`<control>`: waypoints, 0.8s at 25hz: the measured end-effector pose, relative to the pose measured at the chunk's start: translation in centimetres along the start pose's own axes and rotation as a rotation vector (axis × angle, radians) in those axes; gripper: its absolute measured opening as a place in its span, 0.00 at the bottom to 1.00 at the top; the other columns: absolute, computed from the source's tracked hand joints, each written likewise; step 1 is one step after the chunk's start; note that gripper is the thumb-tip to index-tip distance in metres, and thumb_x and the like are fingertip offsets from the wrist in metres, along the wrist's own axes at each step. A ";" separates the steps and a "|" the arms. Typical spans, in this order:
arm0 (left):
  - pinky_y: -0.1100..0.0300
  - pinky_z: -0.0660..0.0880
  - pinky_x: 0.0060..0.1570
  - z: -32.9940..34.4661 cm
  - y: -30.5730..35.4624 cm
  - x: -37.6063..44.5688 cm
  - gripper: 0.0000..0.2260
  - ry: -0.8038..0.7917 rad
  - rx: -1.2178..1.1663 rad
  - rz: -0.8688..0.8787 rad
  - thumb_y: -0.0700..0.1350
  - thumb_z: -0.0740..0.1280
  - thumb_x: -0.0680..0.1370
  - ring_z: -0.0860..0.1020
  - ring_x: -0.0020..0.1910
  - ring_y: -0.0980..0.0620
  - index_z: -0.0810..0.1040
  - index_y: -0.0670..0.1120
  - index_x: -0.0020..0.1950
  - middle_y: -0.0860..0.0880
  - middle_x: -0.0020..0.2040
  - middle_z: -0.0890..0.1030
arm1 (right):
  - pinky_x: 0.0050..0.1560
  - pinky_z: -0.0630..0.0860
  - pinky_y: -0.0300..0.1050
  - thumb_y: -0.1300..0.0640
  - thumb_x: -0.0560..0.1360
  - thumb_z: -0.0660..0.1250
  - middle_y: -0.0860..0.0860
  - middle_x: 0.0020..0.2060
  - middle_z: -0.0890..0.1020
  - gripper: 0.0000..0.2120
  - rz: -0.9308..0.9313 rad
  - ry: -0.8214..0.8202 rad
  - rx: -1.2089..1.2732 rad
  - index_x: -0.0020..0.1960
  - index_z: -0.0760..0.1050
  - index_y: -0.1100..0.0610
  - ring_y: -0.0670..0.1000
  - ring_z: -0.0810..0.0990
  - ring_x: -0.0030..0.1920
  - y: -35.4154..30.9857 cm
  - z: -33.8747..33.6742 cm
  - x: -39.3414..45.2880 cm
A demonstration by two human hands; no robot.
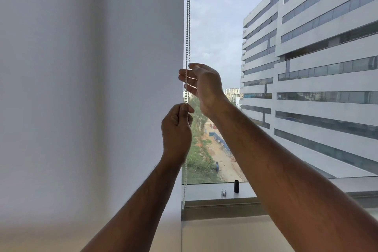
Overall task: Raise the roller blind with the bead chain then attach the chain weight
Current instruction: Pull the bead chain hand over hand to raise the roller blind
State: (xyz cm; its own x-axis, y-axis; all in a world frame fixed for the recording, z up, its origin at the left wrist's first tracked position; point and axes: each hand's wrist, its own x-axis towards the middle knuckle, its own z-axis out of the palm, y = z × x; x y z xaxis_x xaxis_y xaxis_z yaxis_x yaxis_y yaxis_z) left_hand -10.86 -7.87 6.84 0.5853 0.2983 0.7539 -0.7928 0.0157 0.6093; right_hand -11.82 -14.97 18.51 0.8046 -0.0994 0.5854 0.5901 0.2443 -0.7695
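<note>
A white roller blind (92, 88) covers the left half of the view, hanging down almost to the sill. Along its right edge runs the bead chain (187, 26), a double strand hanging from above. My left hand (177, 133) pinches the chain between thumb and fingers at mid height. Just above it my right hand (204, 86) is behind the chain with fingers spread, touching or nearly touching the strands. A small black cylinder (236, 186) and a small metal piece (224, 192) stand on the window sill (204, 192) below.
Bare window glass to the right of the blind shows a large office building (317, 57) and a dirt road far below. The window frame (214, 208) runs under the sill. The chain's lower loop (184, 200) hangs near the frame.
</note>
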 end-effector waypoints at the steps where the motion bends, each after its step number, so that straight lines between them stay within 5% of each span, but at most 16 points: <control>1: 0.56 0.72 0.35 -0.2 -0.1 -0.8 0.14 -0.006 0.013 0.007 0.42 0.59 0.85 0.72 0.31 0.56 0.81 0.46 0.44 0.52 0.31 0.75 | 0.59 0.79 0.54 0.61 0.84 0.56 0.61 0.57 0.86 0.11 0.024 -0.012 0.026 0.60 0.76 0.58 0.59 0.86 0.59 -0.5 0.4 0.1; 6: 0.50 0.75 0.39 -1.0 -1.5 -3.6 0.14 -0.043 -0.007 -0.036 0.43 0.60 0.86 0.74 0.35 0.55 0.80 0.50 0.43 0.52 0.33 0.76 | 0.39 0.82 0.45 0.58 0.86 0.55 0.58 0.44 0.86 0.12 0.121 -0.037 0.150 0.56 0.76 0.62 0.55 0.86 0.40 -2.0 1.9 0.5; 9: 0.48 0.77 0.40 -1.5 -1.4 -4.3 0.15 -0.033 0.024 -0.028 0.43 0.60 0.86 0.75 0.34 0.55 0.80 0.51 0.43 0.50 0.34 0.77 | 0.23 0.65 0.38 0.58 0.86 0.56 0.52 0.32 0.77 0.14 0.086 -0.019 0.085 0.55 0.79 0.62 0.46 0.70 0.24 -2.1 2.3 0.3; 12: 0.53 0.74 0.35 -1.6 -0.8 -4.5 0.14 -0.033 0.035 -0.011 0.43 0.59 0.86 0.73 0.31 0.56 0.81 0.50 0.44 0.51 0.32 0.76 | 0.22 0.56 0.38 0.59 0.86 0.56 0.47 0.26 0.68 0.14 0.041 0.023 0.076 0.52 0.80 0.60 0.44 0.60 0.20 -1.9 2.5 -0.4; 17: 0.63 0.67 0.27 -1.6 -0.1 -5.0 0.14 -0.096 -0.020 -0.080 0.43 0.58 0.86 0.69 0.26 0.57 0.81 0.45 0.46 0.51 0.29 0.73 | 0.22 0.56 0.38 0.60 0.85 0.57 0.45 0.23 0.66 0.15 -0.052 0.043 0.066 0.47 0.79 0.59 0.44 0.59 0.20 -1.7 2.2 -1.8; 20: 0.57 0.78 0.30 -2.1 0.4 -4.4 0.16 -0.185 -0.118 -0.161 0.45 0.56 0.87 0.78 0.30 0.49 0.82 0.43 0.51 0.45 0.35 0.81 | 0.23 0.56 0.38 0.60 0.85 0.56 0.45 0.22 0.66 0.14 -0.074 0.038 0.045 0.47 0.79 0.59 0.45 0.59 0.21 -1.1 1.4 -2.7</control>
State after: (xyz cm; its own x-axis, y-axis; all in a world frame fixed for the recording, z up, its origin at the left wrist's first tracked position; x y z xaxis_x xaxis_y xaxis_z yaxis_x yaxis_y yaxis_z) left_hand -14.12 -7.22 3.25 0.7179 0.1036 0.6884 -0.6950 0.1632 0.7003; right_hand -14.74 -13.66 18.17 0.7613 -0.1554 0.6295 0.6453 0.2777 -0.7117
